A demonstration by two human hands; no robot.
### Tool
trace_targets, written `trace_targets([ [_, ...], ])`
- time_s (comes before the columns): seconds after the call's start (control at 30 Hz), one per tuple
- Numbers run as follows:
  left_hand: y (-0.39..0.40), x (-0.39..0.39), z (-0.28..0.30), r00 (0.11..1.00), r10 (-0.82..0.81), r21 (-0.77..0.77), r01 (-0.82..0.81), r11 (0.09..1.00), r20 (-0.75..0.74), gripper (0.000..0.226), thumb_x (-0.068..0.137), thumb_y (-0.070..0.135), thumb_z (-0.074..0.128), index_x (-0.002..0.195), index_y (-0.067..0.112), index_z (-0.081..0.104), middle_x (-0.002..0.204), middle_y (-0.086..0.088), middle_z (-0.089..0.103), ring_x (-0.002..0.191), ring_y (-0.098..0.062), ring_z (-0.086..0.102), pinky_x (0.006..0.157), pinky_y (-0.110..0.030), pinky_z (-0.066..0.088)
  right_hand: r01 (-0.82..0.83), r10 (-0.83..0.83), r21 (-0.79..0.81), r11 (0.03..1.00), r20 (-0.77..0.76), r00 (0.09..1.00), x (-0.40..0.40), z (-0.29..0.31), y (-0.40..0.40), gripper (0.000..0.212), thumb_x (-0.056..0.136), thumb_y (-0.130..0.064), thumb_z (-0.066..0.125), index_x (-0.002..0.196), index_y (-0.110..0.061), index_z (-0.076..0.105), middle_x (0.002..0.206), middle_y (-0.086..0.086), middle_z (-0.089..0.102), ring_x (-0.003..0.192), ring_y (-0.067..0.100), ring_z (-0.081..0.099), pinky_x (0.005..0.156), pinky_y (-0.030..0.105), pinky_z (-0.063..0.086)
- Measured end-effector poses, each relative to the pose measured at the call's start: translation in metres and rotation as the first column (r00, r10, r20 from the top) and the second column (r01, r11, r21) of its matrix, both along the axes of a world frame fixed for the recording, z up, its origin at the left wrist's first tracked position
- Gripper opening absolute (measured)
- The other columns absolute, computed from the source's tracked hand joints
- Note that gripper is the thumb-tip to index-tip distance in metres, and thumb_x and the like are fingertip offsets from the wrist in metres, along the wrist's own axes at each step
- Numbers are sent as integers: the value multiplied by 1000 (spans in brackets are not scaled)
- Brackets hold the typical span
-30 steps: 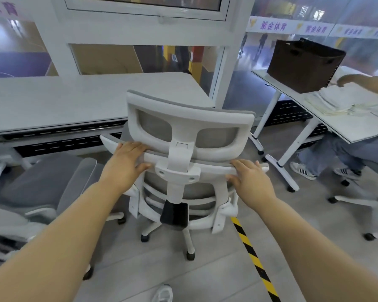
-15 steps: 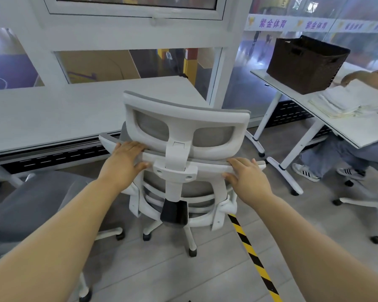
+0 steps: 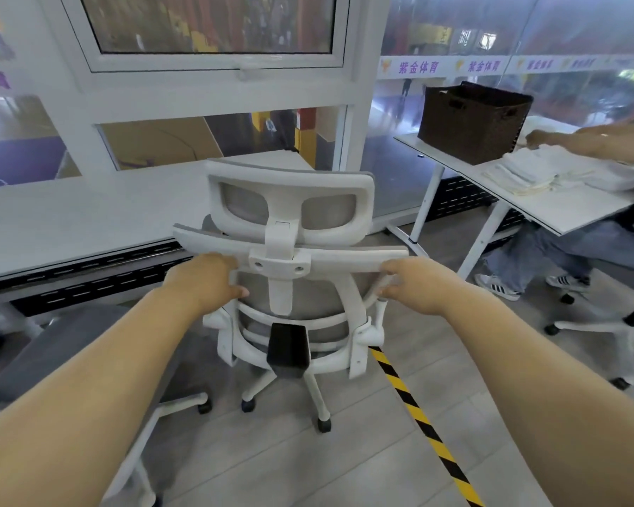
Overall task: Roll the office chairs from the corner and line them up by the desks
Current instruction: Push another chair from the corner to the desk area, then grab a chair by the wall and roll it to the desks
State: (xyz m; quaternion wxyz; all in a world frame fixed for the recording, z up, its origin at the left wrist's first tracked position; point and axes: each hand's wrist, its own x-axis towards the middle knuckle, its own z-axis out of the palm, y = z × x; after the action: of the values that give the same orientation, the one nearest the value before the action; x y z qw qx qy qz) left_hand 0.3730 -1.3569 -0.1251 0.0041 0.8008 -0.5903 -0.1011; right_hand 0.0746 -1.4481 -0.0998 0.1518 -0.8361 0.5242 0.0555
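Note:
A white-framed office chair with grey mesh stands in the middle of the view, its back towards me and its seat facing the long white desk. My left hand grips the left part of the backrest's top rail, fingers over it and thumb underneath. On the right end of the same rail, my right hand curls round the frame. Its castors rest on the grey floor just left of a striped tape line. A second chair with a grey seat stands at the lower left beside the same desk.
A second white desk at the right carries a brown woven basket and folded white cloths. A person sits there on another chair. Yellow-and-black tape runs across the floor. Glass walls stand behind the desks.
The chair has rolled forward towards the long desk with both hands on its top rail. The grey chair at the left has slid lower and leftward in view.

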Motion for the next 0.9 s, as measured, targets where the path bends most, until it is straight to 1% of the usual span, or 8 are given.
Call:
trace_targets([
  [0.17, 53, -49, -9, 997, -81, 108, 80, 991, 8, 30, 80, 52, 58, 100, 29, 58, 106, 2, 60, 95, -20, 56, 81, -40, 49, 21, -12, 88, 996, -99, 995, -53, -10, 76, 53, 89, -48, 52, 135, -24, 43, 132, 1, 52, 122, 25, 45, 97, 37, 39],
  [0.3, 90, -98, -19, 984, -177, 189, 170, 967, 21, 34, 81, 56, 57, 99, 27, 59, 99, 3, 59, 91, -19, 55, 76, -36, 49, 97, -72, 163, 982, -152, 986, -102, -28, 134, 56, 85, -50, 55, 134, -25, 44, 131, 0, 53, 116, 24, 50, 96, 40, 44],
  [0.4, 113, -134, -18, 964, -265, 236, 252, 939, 23, 36, 83, 55, 55, 105, 26, 59, 105, 4, 60, 92, -18, 55, 75, -33, 47, 188, -154, 185, 965, -183, 971, -142, -35, 179, 57, 86, -52, 55, 135, -27, 42, 132, -1, 51, 118, 24, 49, 97, 40, 43],
  [0.57, 146, -193, -1, 891, -452, 219, 435, 873, 33, 33, 85, 52, 52, 99, 23, 59, 94, 3, 60, 80, -15, 54, 63, -28, 42, 338, -303, 159, 928, -212, 929, -200, -34, 256, 59, 87, -54, 52, 136, -25, 40, 131, 1, 52, 117, 25, 49, 98, 41, 42],
  [0.67, 167, -223, 6, 827, -559, 215, 537, 816, 56, 26, 88, 47, 50, 91, 23, 57, 84, 7, 56, 71, -7, 48, 55, -22, 33, 455, -424, 138, 880, -204, 882, -227, -31, 309, 59, 86, -53, 53, 136, -25, 40, 131, 2, 51, 117, 26, 48, 99, 42, 42],
  [0.73, 181, -239, 8, 775, -628, 212, 603, 769, 72, 24, 86, 49, 53, 90, 25, 56, 90, 4, 56, 78, -11, 52, 59, -25, 38, 535, -508, 126, 836, -191, 840, -241, -27, 350, 58, 87, -52, 54, 137, -26, 39, 134, 3, 50, 119, 26, 48, 99, 42, 42],
  [0.8, 196, -256, 7, 717, -690, 218, 661, 718, 99, 33, 85, 51, 53, 102, 24, 59, 100, 3, 60, 89, -16, 57, 69, -30, 45, 607, -585, 122, 785, -176, 792, -252, -25, 394, 59, 88, -51, 53, 138, -25, 38, 136, 2, 48, 120, 26, 47, 100, 40, 41],
  [0.9, 222, -286, 7, 620, -772, 209, 744, 635, 140, 38, 85, 53, 51, 109, 24, 59, 101, 2, 61, 88, -17, 59, 74, -32, 50, 716, -700, 148, 682, -150, 698, -262, -21, 466, 58, 89, -51, 51, 138, -26, 37, 138, -1, 47, 122, 24, 46, 100, 38, 40],
])
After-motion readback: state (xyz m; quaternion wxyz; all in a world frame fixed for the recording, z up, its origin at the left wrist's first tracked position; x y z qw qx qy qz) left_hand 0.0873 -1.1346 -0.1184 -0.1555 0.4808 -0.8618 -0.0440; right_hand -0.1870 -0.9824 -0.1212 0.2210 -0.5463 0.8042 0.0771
